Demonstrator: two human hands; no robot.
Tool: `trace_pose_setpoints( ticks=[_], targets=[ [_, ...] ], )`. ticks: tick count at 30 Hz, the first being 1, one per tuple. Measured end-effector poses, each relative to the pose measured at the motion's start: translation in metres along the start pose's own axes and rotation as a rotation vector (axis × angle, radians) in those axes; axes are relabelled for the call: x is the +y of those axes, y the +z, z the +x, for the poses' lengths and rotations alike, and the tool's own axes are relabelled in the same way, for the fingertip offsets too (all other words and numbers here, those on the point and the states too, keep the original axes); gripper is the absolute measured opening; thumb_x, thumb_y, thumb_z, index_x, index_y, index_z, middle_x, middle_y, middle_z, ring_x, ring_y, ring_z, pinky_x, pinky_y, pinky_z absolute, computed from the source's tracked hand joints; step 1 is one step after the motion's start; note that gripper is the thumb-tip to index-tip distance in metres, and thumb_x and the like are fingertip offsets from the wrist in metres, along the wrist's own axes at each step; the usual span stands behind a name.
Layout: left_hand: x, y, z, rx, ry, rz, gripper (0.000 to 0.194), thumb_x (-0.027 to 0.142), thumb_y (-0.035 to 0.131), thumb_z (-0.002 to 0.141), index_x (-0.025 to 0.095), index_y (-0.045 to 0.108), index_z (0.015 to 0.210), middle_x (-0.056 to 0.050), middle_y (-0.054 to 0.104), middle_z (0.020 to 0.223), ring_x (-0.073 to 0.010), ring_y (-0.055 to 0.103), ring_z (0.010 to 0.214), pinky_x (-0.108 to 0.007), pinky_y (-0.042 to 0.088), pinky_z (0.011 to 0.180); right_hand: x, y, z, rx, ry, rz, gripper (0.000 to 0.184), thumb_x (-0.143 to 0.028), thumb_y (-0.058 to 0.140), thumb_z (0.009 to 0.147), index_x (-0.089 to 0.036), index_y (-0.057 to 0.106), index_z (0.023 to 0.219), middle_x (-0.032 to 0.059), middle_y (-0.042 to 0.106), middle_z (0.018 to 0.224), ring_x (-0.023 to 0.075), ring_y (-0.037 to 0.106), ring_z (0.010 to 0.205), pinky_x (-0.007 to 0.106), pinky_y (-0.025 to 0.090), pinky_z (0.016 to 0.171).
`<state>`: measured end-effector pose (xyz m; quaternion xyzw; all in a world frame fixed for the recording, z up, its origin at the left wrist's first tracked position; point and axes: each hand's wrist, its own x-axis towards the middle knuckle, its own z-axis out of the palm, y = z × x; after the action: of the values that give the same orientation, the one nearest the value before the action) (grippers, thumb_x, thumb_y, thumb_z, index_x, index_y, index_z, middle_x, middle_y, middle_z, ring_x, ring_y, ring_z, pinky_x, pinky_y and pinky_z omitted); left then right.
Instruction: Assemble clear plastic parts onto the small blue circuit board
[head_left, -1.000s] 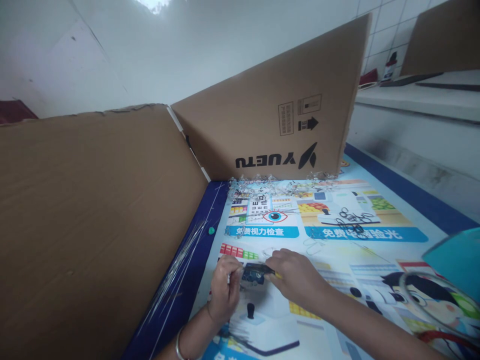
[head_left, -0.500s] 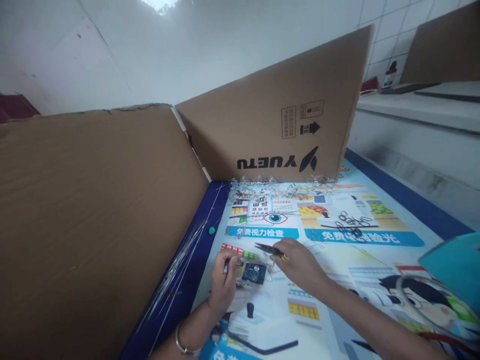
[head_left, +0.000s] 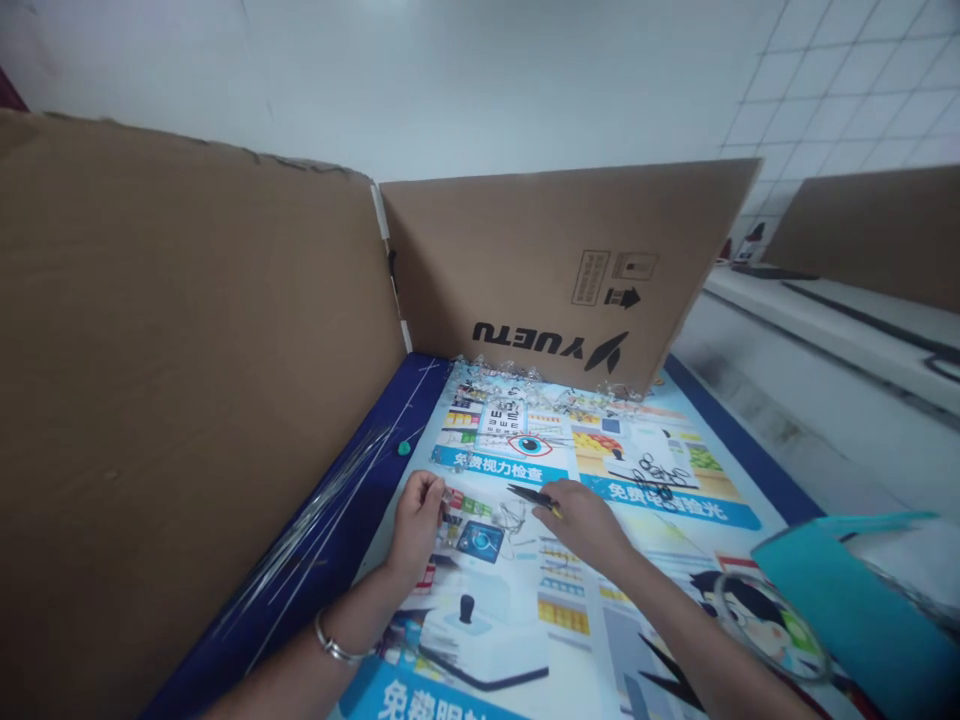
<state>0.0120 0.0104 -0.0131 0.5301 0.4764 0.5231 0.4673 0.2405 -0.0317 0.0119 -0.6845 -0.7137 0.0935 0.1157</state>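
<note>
My right hand [head_left: 589, 525] is closed round a pair of long-nose pliers [head_left: 536, 497], whose dark tapered jaws point left and a bit of yellow handle shows at the fingers. Left of it, my left hand [head_left: 416, 520] is closed in a pinch with the fingertips turned inward. Something thin and clear shows at those fingertips, too small to make out. Fine loops of wire [head_left: 511, 516] are visible between the hands, above the printed table cover [head_left: 502, 590]. Neither hand touches the other.
Cardboard panels stand at left [head_left: 187, 350] and back [head_left: 517, 250]. Clear wiry pieces [head_left: 517, 372] line the back panel. Straight wires [head_left: 322, 510] and a green bit [head_left: 404, 448] lie left. Black loops [head_left: 660, 478], scissors-like blades [head_left: 671, 675], a clear ring [head_left: 772, 625] and a teal container [head_left: 855, 600] are right.
The camera view has tilted and shifted. My left hand has turned, bringing its pinched fingertips more into sight. The pliers stay in my right hand, their jaws still pointing left.
</note>
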Motion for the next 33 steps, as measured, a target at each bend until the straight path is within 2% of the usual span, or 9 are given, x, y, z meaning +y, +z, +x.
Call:
trace_pose_setpoints(
  ticks=[6, 14, 17, 20, 25, 29, 33],
  targets=[
    [-0.005, -0.003, 0.003, -0.008, -0.010, 0.014, 0.023, 0.038, 0.048, 0.077, 0.018, 0.046, 0.066, 0.006, 0.046, 0.054, -0.0083, 0.040, 0.045, -0.018, 0.032, 0.045, 0.001, -0.027, -0.006, -0.130, -0.033, -0.150, 0.023, -0.038, 0.047, 0.076, -0.023, 0.061, 0.087, 0.0042, 0.062, 0.083, 0.0185, 0.055, 0.080, 0.024, 0.033, 0.061],
    [-0.006, -0.006, 0.004, -0.003, 0.047, 0.072, 0.021, 0.036, 0.048, 0.078, 0.019, 0.046, 0.067, 0.006, 0.043, 0.052, -0.0092, 0.040, 0.046, -0.019, 0.034, 0.047, 0.005, -0.034, -0.006, -0.222, 0.019, -0.305, 0.026, -0.040, 0.049, 0.074, -0.023, 0.062, 0.089, 0.0067, 0.063, 0.088, 0.0224, 0.057, 0.083, 0.026, 0.034, 0.060],
    [-0.004, -0.006, 0.004, -0.026, 0.042, 0.064, 0.021, 0.037, 0.048, 0.078, 0.019, 0.047, 0.068, 0.006, 0.045, 0.054, -0.0097, 0.041, 0.047, -0.019, 0.034, 0.048, 0.008, -0.037, -0.008, -0.223, 0.021, -0.356, 0.027, -0.039, 0.048, 0.075, -0.022, 0.062, 0.091, 0.0080, 0.062, 0.091, 0.0238, 0.056, 0.086, 0.028, 0.036, 0.064],
    [-0.003, -0.006, 0.003, -0.031, 0.039, 0.055, 0.020, 0.036, 0.049, 0.078, 0.019, 0.047, 0.068, 0.005, 0.046, 0.056, -0.0098, 0.042, 0.047, -0.019, 0.035, 0.047, 0.011, -0.037, -0.012, -0.219, -0.014, -0.402, 0.021, -0.034, 0.052, 0.073, -0.020, 0.063, 0.085, 0.0079, 0.062, 0.087, 0.0237, 0.056, 0.084, 0.030, 0.036, 0.067],
    [-0.001, -0.006, 0.002, -0.031, 0.053, 0.041, 0.018, 0.034, 0.050, 0.077, 0.019, 0.048, 0.067, 0.004, 0.048, 0.057, -0.0099, 0.043, 0.048, -0.019, 0.036, 0.047, 0.010, -0.025, -0.020, -0.148, -0.046, -0.452, 0.013, -0.027, 0.052, 0.077, -0.019, 0.061, 0.080, 0.0079, 0.061, 0.081, 0.0225, 0.054, 0.084, 0.031, 0.035, 0.071],
    [0.000, -0.005, 0.001, -0.034, 0.053, 0.034, 0.017, 0.032, 0.050, 0.077, 0.018, 0.048, 0.068, 0.005, 0.048, 0.056, -0.0096, 0.044, 0.048, -0.019, 0.036, 0.047, 0.012, -0.016, -0.028, -0.096, -0.039, -0.459, 0.014, -0.028, 0.049, 0.081, -0.019, 0.060, 0.079, 0.0071, 0.061, 0.079, 0.0204, 0.054, 0.080, 0.029, 0.034, 0.069],
    [0.002, -0.004, 0.000, -0.048, 0.064, 0.006, 0.016, 0.031, 0.049, 0.078, 0.018, 0.048, 0.069, 0.004, 0.051, 0.060, -0.0093, 0.045, 0.050, -0.019, 0.037, 0.049, 0.017, -0.018, -0.032, -0.051, -0.032, -0.456, 0.017, -0.032, 0.050, 0.080, -0.019, 0.060, 0.078, 0.0071, 0.060, 0.078, 0.0203, 0.054, 0.078, 0.027, 0.035, 0.064]
  ],
)
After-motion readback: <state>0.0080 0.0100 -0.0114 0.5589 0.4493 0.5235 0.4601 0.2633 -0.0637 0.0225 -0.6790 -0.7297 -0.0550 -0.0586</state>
